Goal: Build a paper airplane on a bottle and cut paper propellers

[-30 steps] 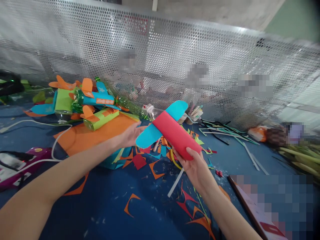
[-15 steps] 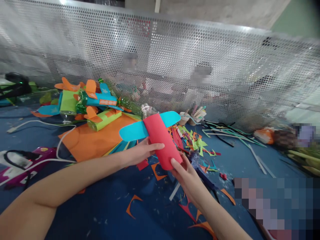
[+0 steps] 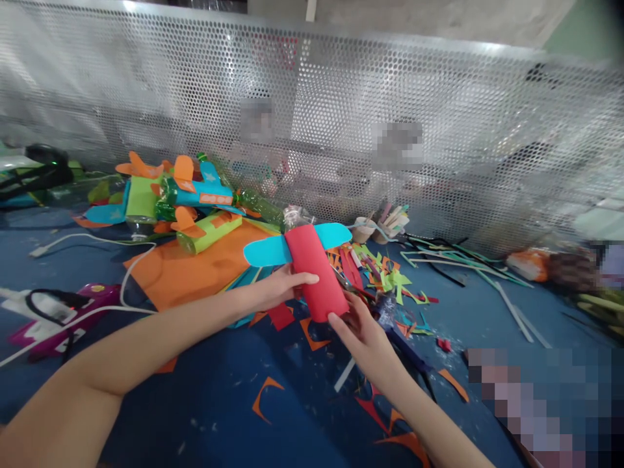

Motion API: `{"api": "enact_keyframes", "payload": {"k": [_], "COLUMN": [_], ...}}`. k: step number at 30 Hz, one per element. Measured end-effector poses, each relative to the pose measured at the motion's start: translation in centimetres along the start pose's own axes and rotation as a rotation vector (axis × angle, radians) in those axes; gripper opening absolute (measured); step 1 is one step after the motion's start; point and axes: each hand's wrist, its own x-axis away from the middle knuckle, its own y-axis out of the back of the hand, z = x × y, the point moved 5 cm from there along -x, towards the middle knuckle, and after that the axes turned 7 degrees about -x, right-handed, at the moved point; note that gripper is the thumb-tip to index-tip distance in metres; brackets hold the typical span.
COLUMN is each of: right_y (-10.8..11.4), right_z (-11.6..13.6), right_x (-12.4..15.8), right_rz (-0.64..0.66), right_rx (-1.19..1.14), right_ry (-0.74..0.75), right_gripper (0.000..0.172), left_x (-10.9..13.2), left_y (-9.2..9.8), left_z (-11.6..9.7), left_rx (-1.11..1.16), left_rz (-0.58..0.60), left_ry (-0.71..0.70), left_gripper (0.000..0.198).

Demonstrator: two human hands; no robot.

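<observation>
I hold a paper toy plane above the table, its body a red paper tube (image 3: 316,276) tilted toward the lower right. Light blue wings (image 3: 266,252) with rounded ends stick out from both sides near the tube's far end. My left hand (image 3: 285,286) grips the tube's left side, thumb on top and fingers underneath. At the near right end, my right hand (image 3: 363,328) has its thumb at the lower edge and its fingers round the right side. Clear plastic (image 3: 296,216) shows just past the far end; whether it belongs to the plane I cannot tell.
Finished-looking bottle planes (image 3: 207,194) lie at left behind orange paper sheets (image 3: 180,266). Coloured scraps (image 3: 390,279), cups of sticks (image 3: 385,224) and thin strips (image 3: 511,309) lie right. A white cable (image 3: 104,315) crosses the left. A perforated metal panel (image 3: 331,110) stands behind.
The view has shifted slightly, so the background sits further right. The plane is turned a little, and my right thumb has slid toward the tube's near edge. Both hands still hold it.
</observation>
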Motion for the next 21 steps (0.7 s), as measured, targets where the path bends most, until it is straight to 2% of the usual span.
{"api": "enact_keyframes", "payload": {"k": [4, 6, 8, 9, 12, 16, 21], "right_y": [0.2, 0.1, -0.2, -0.3, -0.3, 0.0, 0.8], "right_z": [0.7, 1.2, 1.5, 1.7, 1.7, 1.2, 0.9], "right_x": [0.2, 0.4, 0.5, 0.6, 0.8, 0.9, 1.2], "right_rz": [-0.033, -0.025, 0.017, 0.033, 0.074, 0.193, 0.260], "right_rx": [0.387, 0.518, 0.597, 0.639, 0.812, 1.036, 1.242], "right_ry": [0.094, 0.164, 0.211, 0.227, 0.232, 0.162, 0.073], "right_gripper": [0.046, 0.033, 0.019, 0.017, 0.026, 0.033, 0.034], "left_x": [-1.1, -1.7, -2.3, -2.5, -3.0, -3.1, -2.9], "left_y": [2.1, 3.7, 5.4, 6.2, 7.7, 8.5, 9.6], "left_z": [0.5, 0.3, 0.2, 0.2, 0.6, 0.4, 0.0], "left_rx": [-0.044, -0.032, -0.045, -0.069, -0.103, -0.222, -0.588], "left_rz": [-0.051, -0.143, -0.238, -0.281, -0.331, -0.394, -0.515], "left_ry": [0.096, 0.066, 0.061, 0.069, 0.075, -0.023, -0.056], "left_gripper": [0.047, 0.046, 0.035, 0.032, 0.029, 0.039, 0.056]}}
